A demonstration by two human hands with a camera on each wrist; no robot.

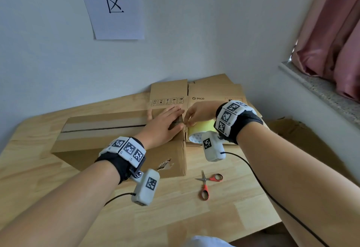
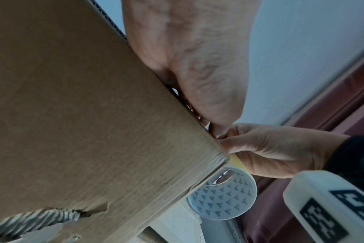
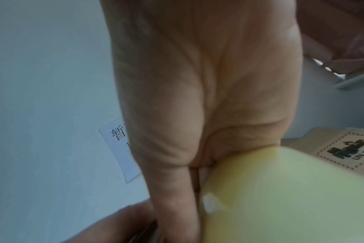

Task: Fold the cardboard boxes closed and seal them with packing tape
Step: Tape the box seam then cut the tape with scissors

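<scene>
Wooden table [image 1: 224, 217] carries the cardboard box [image 1: 109, 135]; her left hand [image 1: 165, 124] lies flat-fingered on its right end, while the right hand [image 1: 198, 113] pinches tape beside the yellow roll [image 1: 200, 129].

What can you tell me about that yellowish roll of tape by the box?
The tape roll is pale yellow, wound on a white core printed with small grey-blue triangles. It stands on edge, hollow core toward the person, at the right end of the cardboard box, partly hidden behind that corner. The right hand curls over its top, fingertips at the box corner, meeting the left hand lying flat there.
</scene>
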